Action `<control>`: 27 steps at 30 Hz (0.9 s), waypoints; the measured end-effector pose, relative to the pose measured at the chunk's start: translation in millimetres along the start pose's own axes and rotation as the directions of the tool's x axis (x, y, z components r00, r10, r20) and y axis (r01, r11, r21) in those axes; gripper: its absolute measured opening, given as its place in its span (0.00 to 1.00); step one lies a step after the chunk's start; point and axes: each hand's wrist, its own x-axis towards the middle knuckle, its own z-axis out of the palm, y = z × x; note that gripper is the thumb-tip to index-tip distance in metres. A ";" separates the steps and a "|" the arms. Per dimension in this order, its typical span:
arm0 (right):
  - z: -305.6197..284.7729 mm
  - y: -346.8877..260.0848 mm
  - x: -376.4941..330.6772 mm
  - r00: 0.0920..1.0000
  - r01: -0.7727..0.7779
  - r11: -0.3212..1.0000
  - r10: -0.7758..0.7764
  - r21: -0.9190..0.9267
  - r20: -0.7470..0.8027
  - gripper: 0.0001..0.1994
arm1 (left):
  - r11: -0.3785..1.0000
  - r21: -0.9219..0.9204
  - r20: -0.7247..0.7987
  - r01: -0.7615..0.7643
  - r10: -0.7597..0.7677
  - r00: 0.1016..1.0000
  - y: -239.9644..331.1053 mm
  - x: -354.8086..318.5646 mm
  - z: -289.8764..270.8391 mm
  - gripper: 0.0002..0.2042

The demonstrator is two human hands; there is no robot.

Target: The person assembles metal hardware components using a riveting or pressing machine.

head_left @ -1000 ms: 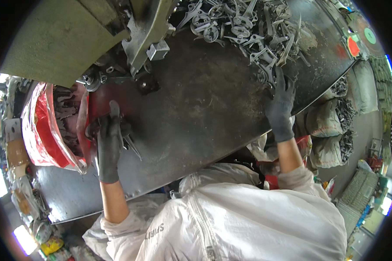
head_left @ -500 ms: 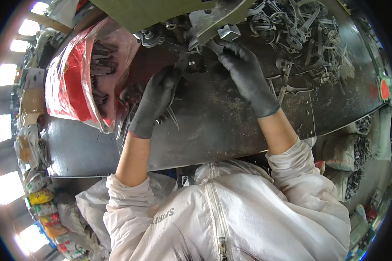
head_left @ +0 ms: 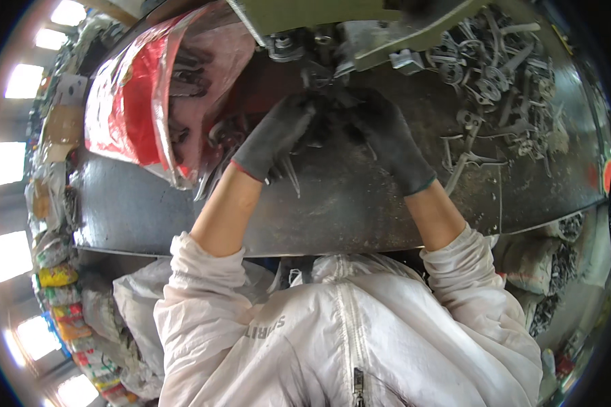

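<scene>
Under the green machine point(head_left: 360, 17), at the bench's point(head_left: 360, 210) far middle, thin grey metal pieces point(head_left: 293, 178) slant down from the left hand point(head_left: 278, 139), which is closed on them. Whether the right hand point(head_left: 383, 136), black-gloved too, grips anything I cannot tell. Red-and-clear plastic bag point(head_left: 136, 102) lies left, dull forged parts point(head_left: 502, 88) right.

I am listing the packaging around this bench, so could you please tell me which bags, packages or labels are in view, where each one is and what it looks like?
Red and clear plastic bag: upper left on the dark metal bench, crumpled, open, metal parts inside, beside the left hand.
Colourful packets: stacked along the far left edge, yellow, green and red; too small to tell more.
Grey sacks: lower right, below the bench, bulging.
Round red sticker: right end of the bench.
</scene>
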 end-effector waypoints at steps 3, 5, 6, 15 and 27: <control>-9.0 0.1 1.9 1.000 -0.020 1.000 0.020 0.014 0.004 0.23 | 0.583 0.798 -0.107 -0.154 0.389 0.915 -4.0 6.4 -24.0 0.16; -8.4 0.6 0.6 0.999 -0.036 0.998 0.035 -0.045 -0.018 0.22 | 0.593 0.784 -0.358 0.184 0.190 0.914 -9.0 2.9 -75.4 0.14; -5.4 -0.2 0.4 0.999 -0.033 0.998 0.033 -0.044 -0.013 0.22 | 0.618 0.649 -0.533 0.444 -0.048 0.845 -19.5 5.5 -109.1 0.14; 0.3 -10.4 -1.9 0.997 -0.062 0.998 0.061 -0.013 -0.047 0.21 | 0.952 -0.138 -0.524 0.272 -0.303 0.796 -91.0 -39.4 -176.5 0.15; -4.7 -5.5 -17.1 0.989 -0.147 0.988 0.146 -0.056 -0.028 0.23 | 0.720 0.549 -0.512 0.425 -0.112 0.852 -65.1 -45.9 -162.5 0.12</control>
